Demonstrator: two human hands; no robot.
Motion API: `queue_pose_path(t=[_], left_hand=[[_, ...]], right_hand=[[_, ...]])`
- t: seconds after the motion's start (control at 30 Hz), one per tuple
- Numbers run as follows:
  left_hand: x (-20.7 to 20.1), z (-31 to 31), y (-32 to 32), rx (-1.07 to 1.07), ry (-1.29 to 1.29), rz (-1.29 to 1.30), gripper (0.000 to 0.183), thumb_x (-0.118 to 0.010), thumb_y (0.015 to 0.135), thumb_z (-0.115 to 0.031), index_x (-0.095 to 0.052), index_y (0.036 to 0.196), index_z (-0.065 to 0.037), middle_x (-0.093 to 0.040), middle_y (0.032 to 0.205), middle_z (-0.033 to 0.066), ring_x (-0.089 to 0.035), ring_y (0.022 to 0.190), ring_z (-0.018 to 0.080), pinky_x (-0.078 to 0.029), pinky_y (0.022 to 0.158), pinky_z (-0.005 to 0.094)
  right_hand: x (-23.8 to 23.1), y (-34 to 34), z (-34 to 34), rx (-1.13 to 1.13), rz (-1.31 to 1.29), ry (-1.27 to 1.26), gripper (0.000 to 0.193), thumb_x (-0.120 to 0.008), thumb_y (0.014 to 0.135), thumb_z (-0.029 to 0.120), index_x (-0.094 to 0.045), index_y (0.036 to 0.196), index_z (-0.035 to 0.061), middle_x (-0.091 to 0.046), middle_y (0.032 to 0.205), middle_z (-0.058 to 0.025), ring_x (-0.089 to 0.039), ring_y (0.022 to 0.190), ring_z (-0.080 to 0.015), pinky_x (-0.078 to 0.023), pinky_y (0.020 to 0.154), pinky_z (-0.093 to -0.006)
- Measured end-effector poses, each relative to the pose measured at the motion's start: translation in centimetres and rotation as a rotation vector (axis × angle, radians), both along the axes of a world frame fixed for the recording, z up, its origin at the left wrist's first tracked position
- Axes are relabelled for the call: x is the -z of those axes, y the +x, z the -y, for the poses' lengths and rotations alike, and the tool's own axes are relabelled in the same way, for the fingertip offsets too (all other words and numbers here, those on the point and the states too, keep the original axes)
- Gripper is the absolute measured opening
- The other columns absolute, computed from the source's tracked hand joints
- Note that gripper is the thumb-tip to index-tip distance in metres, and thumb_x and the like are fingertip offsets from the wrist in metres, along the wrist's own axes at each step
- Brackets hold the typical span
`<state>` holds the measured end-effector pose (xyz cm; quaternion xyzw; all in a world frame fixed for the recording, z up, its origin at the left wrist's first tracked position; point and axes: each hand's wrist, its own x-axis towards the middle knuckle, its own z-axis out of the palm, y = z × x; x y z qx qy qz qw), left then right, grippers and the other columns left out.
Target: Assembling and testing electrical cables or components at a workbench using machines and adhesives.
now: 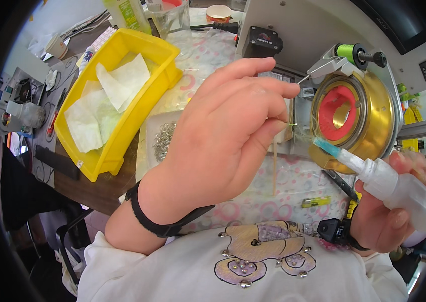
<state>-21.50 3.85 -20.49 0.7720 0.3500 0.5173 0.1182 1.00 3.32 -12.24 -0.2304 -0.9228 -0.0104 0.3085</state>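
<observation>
Green-tipped piece (295,124): tiny, just left of the gold wheel (378,116), mostly hidden by the fingers pinching it.
Left hand (233,131): left of the gold wheel; its grip is thumb and forefinger pressed together on the piece, the other fingers extended.
Right hand (374,221): below and right of the gold wheel, its grip wrapped round a translucent squeeze bottle (419,201).
Teal nozzle (327,147): on the bottle, at the gold wheel's lower left edge, apart from the piece; contact with the wheel cannot be told.
Step at the wheel: judged a positioning stage, piece and bottle both held ready.
Next move at the wheel: likely calls for a steady pinch and careful nozzle control.
Red ring (322,111): inside the gold wheel.
Wooden stick (274,173): below left of the gold wheel.
Yellow tray (135,113): far left of the gold wheel, on the bench (76,190), holding white sheets (125,83).
Writing: pale markings on the black block (264,41), above left of the gold wheel; small lettering on the screen frame (399,22) above it.
</observation>
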Motion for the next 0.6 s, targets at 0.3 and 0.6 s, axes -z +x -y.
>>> queue_pose_path(t=[0.3, 0.6], left_hand=[[0.1, -0.1, -0.1, 0.024, 0.007, 0.000, 0.008, -0.051, 0.079, 0.001, -0.052, 0.086, -0.004, -0.062, 0.106, 0.0146, -0.048, 0.110, 0.0367, -0.034, 0.097, 0.0434], [0.3, -0.2, 0.0, 0.041, 0.010, 0.011, 0.005, -0.050, 0.081, -0.001, -0.052, 0.086, -0.003, -0.061, 0.107, 0.0163, -0.047, 0.112, 0.0357, -0.032, 0.098, 0.0434]], right_hand=[[-0.6, 1.1, 0.8, 0.078, 0.196, 0.045, 0.037, -0.060, 0.076, 0.041, -0.064, 0.081, 0.0045, -0.065, 0.084, -0.0145, -0.055, 0.055, -0.0235, -0.045, 0.057, -0.0292], [-0.2, 0.8, 1.7, 0.129, -0.100, -0.197, 0.039, -0.060, 0.078, 0.038, -0.059, 0.097, 0.0044, -0.060, 0.090, -0.0101, -0.057, 0.074, -0.0212, -0.045, 0.059, -0.0283]])
